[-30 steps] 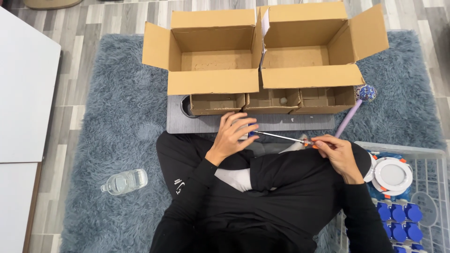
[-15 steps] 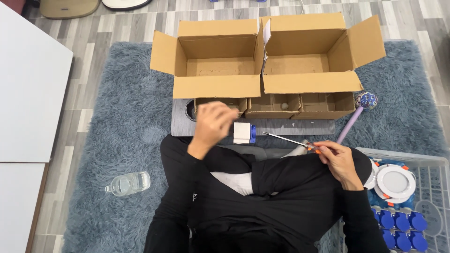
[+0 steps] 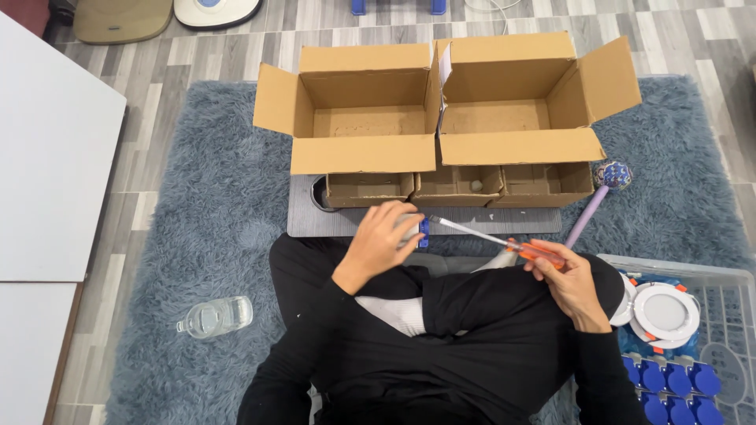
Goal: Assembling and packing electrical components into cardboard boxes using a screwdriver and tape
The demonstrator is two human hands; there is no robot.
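From my feed: person sits cross-legged on a grey rug [image 3: 197, 197], work held over the lap.

Left hand [image 3: 382, 240] is closed around a small white part [image 3: 411, 228] with a blue end [image 3: 424, 233]; fingers cover most of it, so I can't tell what it is. Wrist is bent, palm down, forearm angled in from the lap. The part sits just in front of the grey board [image 3: 303, 220], blue end facing the tool, probably to present that face to the tip.

Right hand [image 3: 563, 275] grips the orange handle of a screwdriver [image 3: 496, 238], fingers wrapped, thumb on top. Shaft runs up-left and the tip is at or just beside the blue end; contact not resolvable. Low shaft angle looks like it keeps the tool in line with the part.

Behind the board: three small open boxes [image 3: 461, 185] in a row, then two big open cartons [image 3: 441, 110] side by side, flaps out. All within arm's reach, I'd say for sorting.

By the right knee, a wire basket [image 3: 732, 271] holds round white discs [image 3: 665, 311] and blue pieces [image 3: 669, 378]. A purple wand [image 3: 591, 208] lies near the right carton. A clear bottle [image 3: 214, 316] lies on the rug, left, well apart.
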